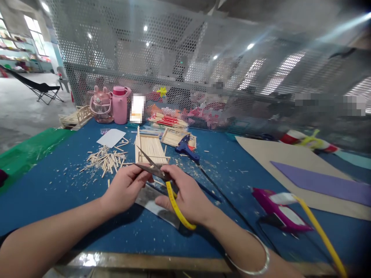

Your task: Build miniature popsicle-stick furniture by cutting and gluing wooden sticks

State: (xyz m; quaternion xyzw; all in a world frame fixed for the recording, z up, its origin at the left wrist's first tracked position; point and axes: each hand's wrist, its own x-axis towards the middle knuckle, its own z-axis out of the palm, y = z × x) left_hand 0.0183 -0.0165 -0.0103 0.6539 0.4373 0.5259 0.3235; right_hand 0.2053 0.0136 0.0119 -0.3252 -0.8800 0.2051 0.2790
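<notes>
My right hand [191,197] is closed around the yellow-handled scissors [158,172], whose dark blades are spread and point left. At the blades, my left hand [126,187] is closed in a pinch; what lies between its fingers is too small to make out. Just beyond the blades stands a small frame of wooden sticks [150,144], with a slatted floor and low rails. Cut stick pieces [108,160] lie heaped to the left of it. Under my hands is a grey, flat sheet [158,204], partly hidden.
A blue glue gun [187,148] trails a black cord toward me. At right lie a magenta device [281,212], a beige board [261,154] and a purple strip [319,183]. Pink bottles [119,106] and red-marked sticks [168,119] stand before a perforated metal screen [162,50].
</notes>
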